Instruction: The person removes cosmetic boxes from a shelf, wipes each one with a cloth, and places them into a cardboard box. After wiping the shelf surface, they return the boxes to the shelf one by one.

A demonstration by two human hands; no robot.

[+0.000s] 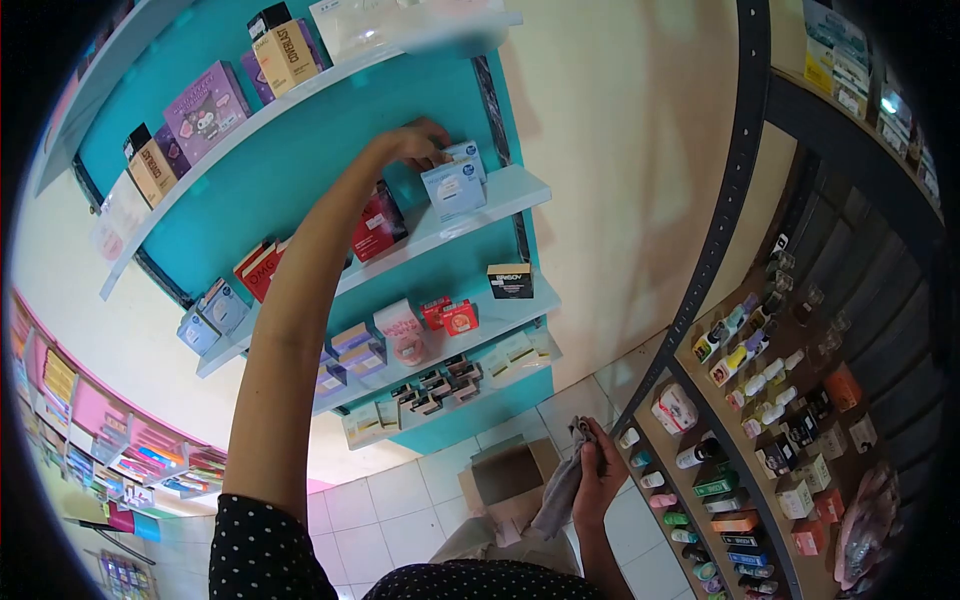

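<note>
My left hand reaches to the right end of a white shelf, its bent fingers at the back of the light blue boxes. Whether the fingers grip a box is hidden. Just left of these boxes stands a dark red box. Low down near my body, my right hand is closed round a grey cloth, which hangs down from it.
An open cardboard box sits on the tiled floor. Above, another shelf holds purple and beige boxes. On the right, a dark metal frame borders racks of bottles and small boxes.
</note>
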